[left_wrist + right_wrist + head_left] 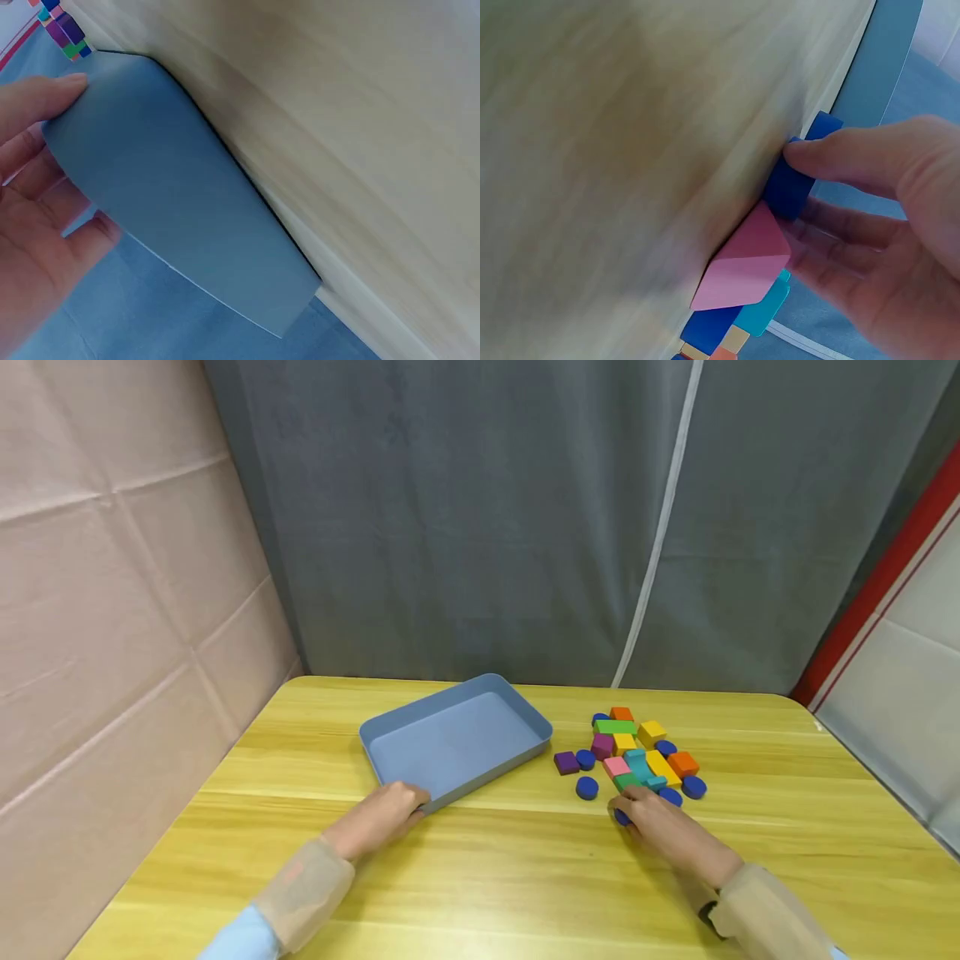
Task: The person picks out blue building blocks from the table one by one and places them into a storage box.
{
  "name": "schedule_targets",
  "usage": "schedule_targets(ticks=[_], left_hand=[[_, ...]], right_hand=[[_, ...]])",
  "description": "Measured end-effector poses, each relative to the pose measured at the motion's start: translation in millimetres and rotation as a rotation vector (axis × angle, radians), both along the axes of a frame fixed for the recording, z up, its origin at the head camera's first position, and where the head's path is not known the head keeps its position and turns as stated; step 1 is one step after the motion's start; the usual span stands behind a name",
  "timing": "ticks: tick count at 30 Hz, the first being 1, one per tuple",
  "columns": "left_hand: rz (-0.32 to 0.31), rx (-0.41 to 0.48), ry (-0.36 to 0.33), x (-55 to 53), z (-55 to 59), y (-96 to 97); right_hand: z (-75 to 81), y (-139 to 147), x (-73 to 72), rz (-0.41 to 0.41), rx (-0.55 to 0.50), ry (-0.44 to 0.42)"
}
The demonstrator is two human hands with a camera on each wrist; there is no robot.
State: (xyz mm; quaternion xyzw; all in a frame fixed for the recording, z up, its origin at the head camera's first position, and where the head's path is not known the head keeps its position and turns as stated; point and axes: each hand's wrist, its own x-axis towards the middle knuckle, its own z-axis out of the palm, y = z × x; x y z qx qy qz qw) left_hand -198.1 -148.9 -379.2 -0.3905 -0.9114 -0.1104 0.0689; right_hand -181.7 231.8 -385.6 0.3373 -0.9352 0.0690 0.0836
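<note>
A blue-grey rectangular tray [450,743] lies on the table. My left hand [378,818] grips the tray's near corner; in the left wrist view the thumb [64,94] presses one side of its wall and the fingers curl behind. At the front of a cluster of coloured blocks, my right hand [667,831] pinches a blue round block [784,187] between thumb and fingers, close to the tabletop. Against it, in the right wrist view, sits a pink triangular block [742,262]; in the head view my hand hides that one.
Right of the tray are loose blocks: a teal arch [637,763], a light green bar [615,727], an orange block [683,764], a purple block [567,763] and several blue discs [587,788]. A grey curtain [465,527] hangs behind the wooden table [510,893].
</note>
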Motion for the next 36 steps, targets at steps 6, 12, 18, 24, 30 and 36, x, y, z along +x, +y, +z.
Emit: schedule_targets(ticks=[6, 12, 18, 24, 30, 36], left_hand=[[-0.039, 0.019, 0.005, 3.3, -1.6, 6.8], [-0.056, 0.023, 0.008, 7.1, -1.8, 15.2], [-0.074, 0.025, 0.003, 9.5, -2.1, 22.8], [-0.092, 0.031, -0.006, 10.7, -1.8, 29.2], [-0.090, 0.037, -0.035, 12.0, 0.8, 34.9], [-0.135, 0.042, -0.028, 12.8, 1.0, 41.0]], right_hand=[[1.1, -0.7, 1.6, -0.004, -0.002, 0.011], [1.3, -1.6, 2.4, -0.016, -0.014, 0.000], [-0.4, -2.2, 2.6, -0.046, -0.032, 0.003], [-2.0, -6.2, 2.6, -0.064, -0.067, 0.028], [0.6, -11.4, 1.9, -0.088, -0.075, 0.049], [3.6, -15.6, 1.3, -0.107, -0.080, 0.033]])
